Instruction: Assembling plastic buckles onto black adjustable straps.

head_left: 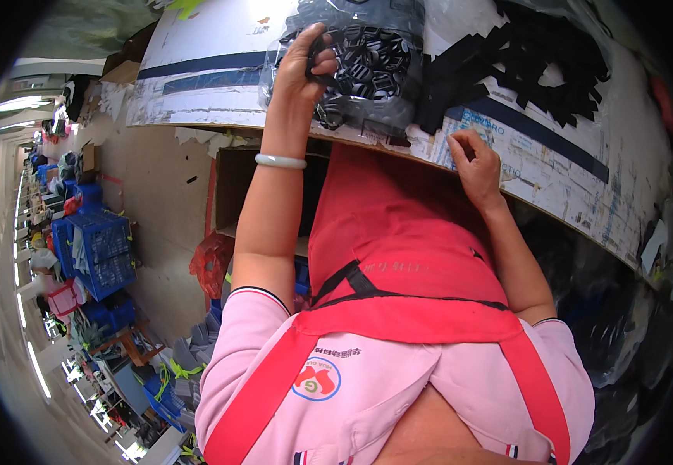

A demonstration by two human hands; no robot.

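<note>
My left hand (307, 68) is raised over the left side of a clear plastic bag (401, 115), its fingers curled round a black plastic buckle (315, 51). Inside the bag lies a heap of similar black buckles (367, 63). My right hand (477, 167) is at the table's near edge, fingers bent in and thumb close to them; whatever they may hold is too small to tell. Beyond that hand, short black webbing straps (460, 74) are spread in a pile, the nearest ones beside the bag.
White printed cardboard with dark blue stripes (569, 151) covers the table. An open cardboard box (235, 182) stands below its edge, near a red plastic bag (212, 263). Blue crates (104, 252) stand on the floor at left. Dark plastic bags (615, 333) lie at lower right.
</note>
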